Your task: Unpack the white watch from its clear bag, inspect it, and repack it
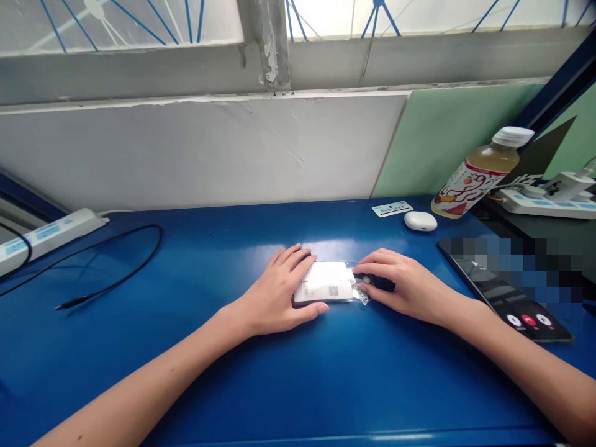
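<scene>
Flat on the blue table [223,385] lies a dark-edged slab, with a white label [330,282] bearing a small square code on top and clear plastic [361,295] at its right side. My left hand [284,288] holds the slab's left end, fingers over the far edge and thumb along the near edge. At the right end, the curled fingers of my right hand [398,279] grip a dark end piece [382,282] with a pale round spot, close to the crinkled plastic. Whether this piece belongs to the slab I cannot tell.
A phone [505,307] with call buttons lies by my right forearm. Behind are a white earbud case [420,221], a printed card [392,209] and a drink bottle [479,174]. Power strips [56,233] stand at both sides; a black cable [118,279] lies left.
</scene>
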Tool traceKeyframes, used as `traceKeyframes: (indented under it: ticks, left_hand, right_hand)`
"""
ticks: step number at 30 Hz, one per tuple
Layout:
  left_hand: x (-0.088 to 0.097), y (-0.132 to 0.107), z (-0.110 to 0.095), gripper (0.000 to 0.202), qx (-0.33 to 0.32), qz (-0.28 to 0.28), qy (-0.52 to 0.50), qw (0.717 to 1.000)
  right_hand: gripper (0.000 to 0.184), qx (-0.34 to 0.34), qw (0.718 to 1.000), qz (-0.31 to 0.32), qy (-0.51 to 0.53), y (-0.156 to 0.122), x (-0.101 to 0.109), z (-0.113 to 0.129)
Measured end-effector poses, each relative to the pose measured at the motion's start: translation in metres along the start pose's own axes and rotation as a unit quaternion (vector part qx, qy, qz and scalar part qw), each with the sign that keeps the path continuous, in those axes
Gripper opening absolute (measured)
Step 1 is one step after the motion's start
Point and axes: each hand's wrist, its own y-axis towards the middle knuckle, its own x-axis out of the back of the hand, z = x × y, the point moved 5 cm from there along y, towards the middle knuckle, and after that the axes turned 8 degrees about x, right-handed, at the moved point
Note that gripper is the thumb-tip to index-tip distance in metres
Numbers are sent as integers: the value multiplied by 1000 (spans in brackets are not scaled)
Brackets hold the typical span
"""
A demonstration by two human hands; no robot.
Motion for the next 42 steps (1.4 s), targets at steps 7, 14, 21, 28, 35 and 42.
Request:
traceKeyframes:
  ticks: [7,14,21,28,35,42]
  left_hand:
    - [0,2,3,65,8,-12,-24,1000]
    - [3,1,2,59,-22,-40,-47,998]
    - [3,1,2,57,-18,-47,-39,998]
    - [4,2,2,55,-6,-37,-54,998]
    - [6,1,-1,56,2,-44,-60,997]
    - [4,1,-2,62,-2,-43,-48,998]
  right_hand:
    - [34,-2,999,-25,-32,0,0,0]
    - [26,-7,997,-71,5,0,-3,2]
    - [21,37,997,-52,-46,0,12,1]
    - [17,24,998,17,-49,-6,28,-14]
    - [35,-18,1000,-5,-20,-5,24,-8]
    - [33,-11,999,-30,22,0,-2,2]
